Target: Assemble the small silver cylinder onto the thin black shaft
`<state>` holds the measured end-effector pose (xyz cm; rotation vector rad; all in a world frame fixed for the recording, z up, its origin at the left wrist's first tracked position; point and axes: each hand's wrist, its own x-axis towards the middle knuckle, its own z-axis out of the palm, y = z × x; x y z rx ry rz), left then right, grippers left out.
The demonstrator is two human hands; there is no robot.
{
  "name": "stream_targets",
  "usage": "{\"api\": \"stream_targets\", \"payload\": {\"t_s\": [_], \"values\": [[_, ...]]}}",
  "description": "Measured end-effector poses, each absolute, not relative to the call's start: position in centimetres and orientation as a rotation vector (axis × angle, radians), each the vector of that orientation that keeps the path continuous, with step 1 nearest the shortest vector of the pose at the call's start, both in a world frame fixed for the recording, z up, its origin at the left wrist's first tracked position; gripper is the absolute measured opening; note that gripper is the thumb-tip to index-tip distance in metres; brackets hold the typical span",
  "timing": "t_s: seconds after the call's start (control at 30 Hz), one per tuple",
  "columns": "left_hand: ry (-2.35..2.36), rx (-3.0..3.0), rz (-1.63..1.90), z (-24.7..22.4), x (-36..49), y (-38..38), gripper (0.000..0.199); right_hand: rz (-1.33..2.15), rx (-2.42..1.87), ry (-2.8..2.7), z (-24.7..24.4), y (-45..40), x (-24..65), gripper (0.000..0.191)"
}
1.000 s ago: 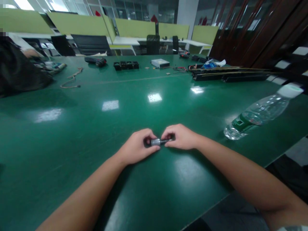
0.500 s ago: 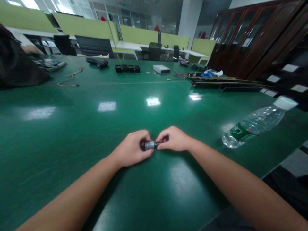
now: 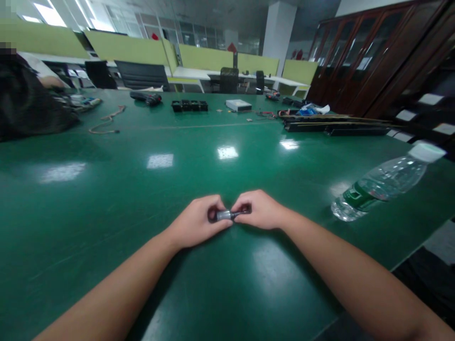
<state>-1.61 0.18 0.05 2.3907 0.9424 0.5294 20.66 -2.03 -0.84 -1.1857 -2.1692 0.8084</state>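
A small silver-and-black cylinder (image 3: 223, 215) lies sideways between my hands, just above or on the green table (image 3: 199, 293); I cannot tell which. My left hand (image 3: 199, 221) is curled around it, thumb and fingers gripping the silver part. With thumb and fingertips, my right hand (image 3: 258, 210) pinches the thin dark end at its right. Fingers cover both ends, so the exact kind of object does not show.
A clear water bottle (image 3: 384, 184) with a white cap stands at right. Toward the back are a black row of blocks (image 3: 189, 105), a white box (image 3: 239, 105), a cable (image 3: 106, 121) and long black strips (image 3: 330, 125). A dark-clothed person (image 3: 31, 102) is at far left.
The whole view has shifted slightly downward and to the right. Slightly more of the thin dark end shows at my right fingertips; both hands keep their grip.
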Motion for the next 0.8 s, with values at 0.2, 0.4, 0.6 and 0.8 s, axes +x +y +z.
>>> {"api": "stream_targets", "payload": {"t_s": [0.2, 0.4, 0.6, 0.8], "values": [[0.93, 2.36, 0.531, -0.08, -1.75, 0.35, 0.025, 0.836, -1.188, -2.163, -0.82, -2.2, 20.51, 0.019], [0.937, 2.335, 0.513, -0.06, -1.79, 0.28, 0.026, 0.851, -1.167, -2.152, -0.52, -2.49, 20.47, 0.019], [0.914, 2.285, 0.473, 0.02, -1.76, 0.12, 0.026, 0.89, -1.113, -2.205, -0.53, -2.57, 20.72, 0.017], [0.886, 2.229, 0.483, 0.13, -1.69, 0.04, 0.026, 0.95, -1.128, -2.201, -0.45, -2.57, 20.84, 0.02]]}}
